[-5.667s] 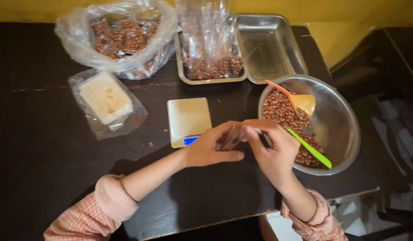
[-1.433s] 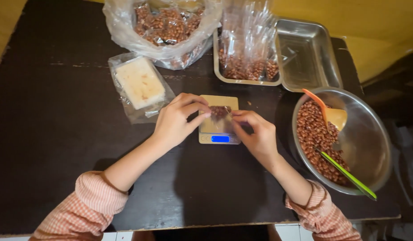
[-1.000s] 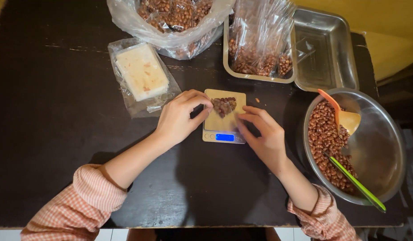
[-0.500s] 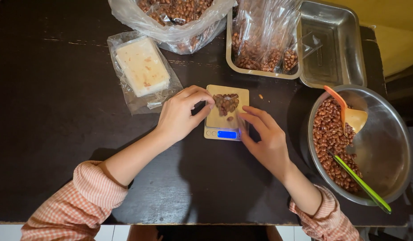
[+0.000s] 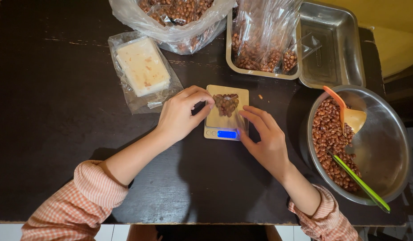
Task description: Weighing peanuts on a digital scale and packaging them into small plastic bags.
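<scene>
A dark table [image 5: 59, 134] fills the view. At its right edge sits a round metal bowl [image 5: 385, 151] of peanuts, with an orange spoon [image 5: 345, 111] and a green stick [image 5: 360, 183] in it. Behind it lies a metal tray [image 5: 336, 49] holding clear packets of peanuts, and to the left a big plastic bag [image 5: 170, 22] of peanuts and a wrapped pale block [image 5: 141, 67]. In the middle stands a small scale [image 5: 226, 114] with a lit blue display. On it lies a small clear bag [image 5: 226, 107] of peanuts. The left hand [image 5: 182, 114] pinches the bag's left edge; the right hand [image 5: 264, 138], fingers loosely spread, touches its right edge.
</scene>
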